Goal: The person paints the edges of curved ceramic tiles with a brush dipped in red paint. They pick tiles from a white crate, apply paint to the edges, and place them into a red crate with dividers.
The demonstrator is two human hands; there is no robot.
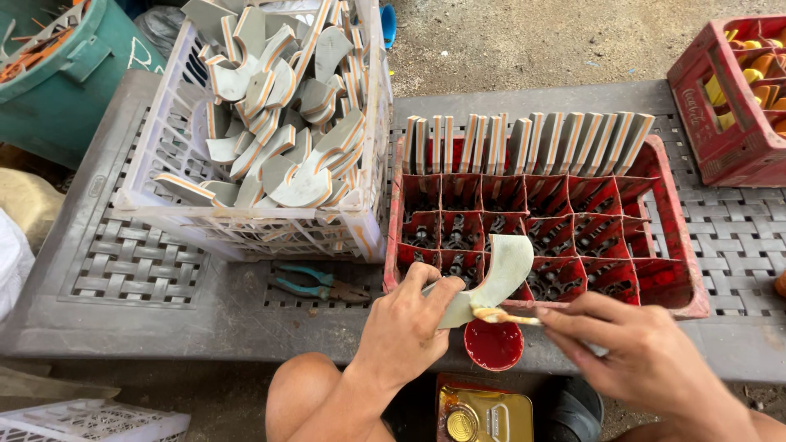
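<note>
Curved grey foam sole piece (501, 274), crescent-shaped and pale, sits pinched at its lower end in the left hand (409, 323), tilted up over the near edge of the red plastic bottle crate (684, 278). Off to the left of that hand, a white plastic lattice basket (246, 233) heaped with more grey, orange-edged curved pieces (278, 123) stands on the grey perforated counter (131, 262), and a pair of teal-handled pliers (315, 285) lies just beside the hand's thumb side. Beyond the hand, along the far row of the crate, a line of the same pieces (532, 143) stands on edge. Directly below the held piece, between both hands, is a small round red tin of glue (494, 344), with a gold rectangular metal can (483, 416) nearer the body. The right hand (647, 356) grips a thin glue-tipped brush (499, 316), its tip touching the piece's lower edge.
</note>
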